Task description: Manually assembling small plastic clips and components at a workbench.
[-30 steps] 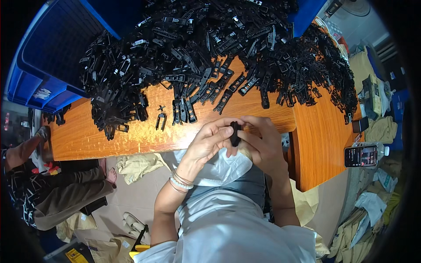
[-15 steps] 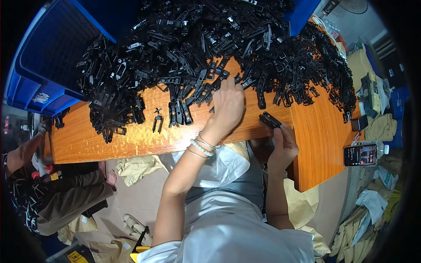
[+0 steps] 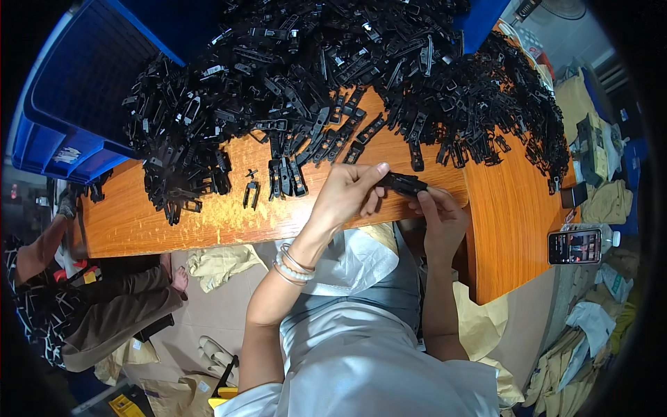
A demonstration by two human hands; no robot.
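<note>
Over the front edge of the table, my two hands meet at a slim black plastic clip-like part (image 3: 406, 185). My left hand (image 3: 347, 194), with bracelets on its wrist, pinches the part's left end between thumb and fingers. The right end sits between the thumb and fingers of my right hand (image 3: 446, 221). Whether it is one piece or two put together I cannot make out. Beyond my hands rises a big heap of similar black parts (image 3: 278, 90). A few strips (image 3: 358, 142) lie just past my left hand, and a loose forked piece (image 3: 251, 194) lies farther left.
A wooden table (image 3: 511, 229) carries the heap, with a blue crate (image 3: 76, 156) at its left. A phone (image 3: 574, 247) stands at the right edge beside a clear bottle (image 3: 611, 239). Another person's leg (image 3: 118, 320) is at the left. Paper bags (image 3: 479, 320) lie on the floor.
My left hand has come back from the heap toward me and now meets the right hand at the black part. The right hand has stayed close to its place, still gripping.
</note>
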